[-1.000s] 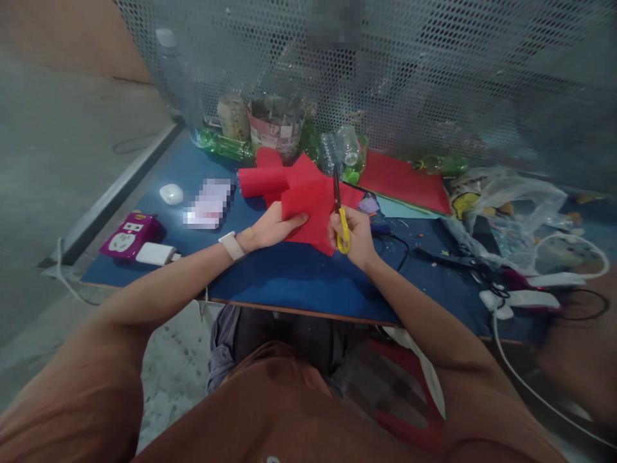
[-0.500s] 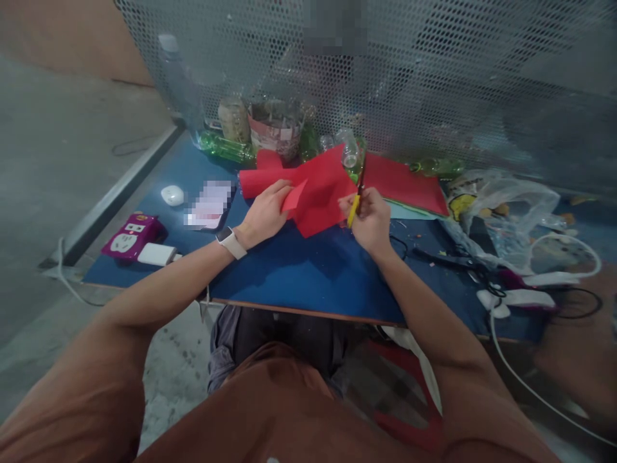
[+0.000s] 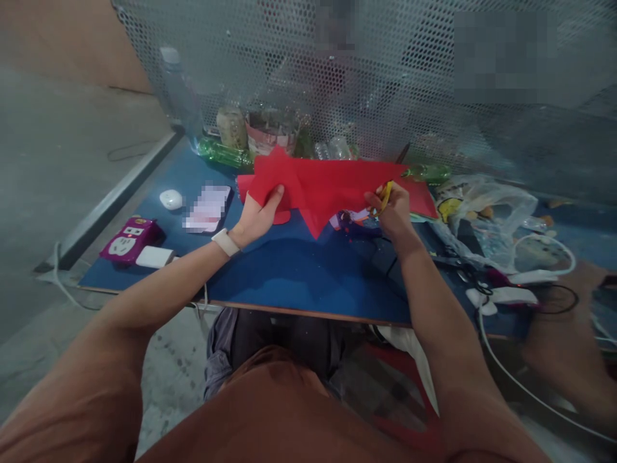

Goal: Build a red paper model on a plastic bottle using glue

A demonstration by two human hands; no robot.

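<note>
A sheet of red paper (image 3: 332, 186) is stretched between my two hands above the blue table, with a pointed corner hanging down near its middle. My left hand (image 3: 260, 215) is closed on the sheet's left part, thumb on top. My right hand (image 3: 396, 209) grips yellow-handled scissors (image 3: 385, 196); its fingertips also pinch the right part of the red paper. The scissors' dark blades point up and away from me. More red paper (image 3: 427, 199) lies behind my right hand, and a rolled red piece (image 3: 244, 183) sits behind my left.
Left on the blue table (image 3: 289, 276) are a phone (image 3: 208, 209), a white earbud case (image 3: 170, 199) and a purple power socket (image 3: 129, 241). Green bottles (image 3: 224, 153) lie along the perforated metal screen (image 3: 385, 77). Rightward are a clear plastic bag (image 3: 501, 218), cables and another person's arm (image 3: 563, 341).
The red paper has been turned and spread wider. My right hand has moved right with the scissors and now holds the sheet too; my left hand has shifted slightly left.
</note>
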